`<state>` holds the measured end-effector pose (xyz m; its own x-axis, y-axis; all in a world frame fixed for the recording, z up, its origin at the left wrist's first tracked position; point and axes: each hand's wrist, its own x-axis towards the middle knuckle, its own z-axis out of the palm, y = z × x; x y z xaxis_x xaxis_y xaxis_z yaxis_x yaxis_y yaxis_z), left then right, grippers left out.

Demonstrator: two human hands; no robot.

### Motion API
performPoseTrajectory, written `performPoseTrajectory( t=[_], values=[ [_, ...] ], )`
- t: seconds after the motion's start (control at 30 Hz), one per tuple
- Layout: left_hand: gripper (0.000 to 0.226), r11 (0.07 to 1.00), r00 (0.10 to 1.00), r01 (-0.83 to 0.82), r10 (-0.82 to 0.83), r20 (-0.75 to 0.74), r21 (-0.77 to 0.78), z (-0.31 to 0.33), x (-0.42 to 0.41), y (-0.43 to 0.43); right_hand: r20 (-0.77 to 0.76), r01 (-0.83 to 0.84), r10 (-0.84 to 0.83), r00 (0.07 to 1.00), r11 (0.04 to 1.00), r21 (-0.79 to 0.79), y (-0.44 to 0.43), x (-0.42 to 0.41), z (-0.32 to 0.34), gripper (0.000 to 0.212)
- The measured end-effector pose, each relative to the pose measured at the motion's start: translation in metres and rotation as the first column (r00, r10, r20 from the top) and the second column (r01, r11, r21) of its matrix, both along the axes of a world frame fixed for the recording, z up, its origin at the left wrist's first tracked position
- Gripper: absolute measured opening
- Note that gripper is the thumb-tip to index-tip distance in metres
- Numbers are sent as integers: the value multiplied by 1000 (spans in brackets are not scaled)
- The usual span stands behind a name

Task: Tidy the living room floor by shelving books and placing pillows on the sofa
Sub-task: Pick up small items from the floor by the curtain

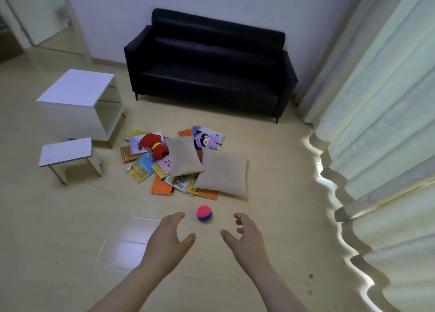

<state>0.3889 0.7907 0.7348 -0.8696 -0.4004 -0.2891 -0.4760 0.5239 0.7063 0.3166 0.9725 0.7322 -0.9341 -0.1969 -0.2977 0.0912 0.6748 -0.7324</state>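
Observation:
Two beige pillows lie on the floor, a smaller one (184,156) and a larger one (223,173) to its right. Under and around them is a scatter of several colourful books (162,185). A black sofa (207,76) stands bare against the far wall. A white open-sided shelf unit (80,100) sits at the left. My left hand (168,236) and my right hand (246,234) reach forward over the floor, both open with fingers spread, holding nothing. They are short of the pile.
A pink-and-blue ball (204,213) lies on the floor between my hands. A red plush toy (154,144) and a purple plush toy (207,139) rest on the books. A small white stool (67,151) stands at the left. Pale curtains (376,123) hang along the right.

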Motion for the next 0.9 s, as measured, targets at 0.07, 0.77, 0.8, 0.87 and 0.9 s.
performPoseTrajectory(
  t=[0.07, 0.77, 0.8, 0.87, 0.9],
  values=[
    [59, 1000, 1000, 12, -12, 2, 4, -2, -14, -15, -12, 10, -10, 1000, 1000, 10, -14, -16, -2, 53],
    [53, 996, 998, 59, -60, -7, -65, 1, -220, -127, -50, 48, -49, 998, 999, -22, -120, -225, -21, 56],
    [53, 996, 998, 69, -69, -4, -59, 1, -226, -130, -49, 53, -54, 997, 998, -16, -123, -230, -22, 57],
    [50, 995, 996, 82, -83, -26, -51, 2, -242, -140, -41, 76, -77, 996, 997, -16, -131, -240, -24, 57],
    [49, 994, 995, 95, -96, -34, -51, 1, -250, -147, -35, 90, -90, 995, 996, -15, -137, -245, -27, 57]
  ],
)
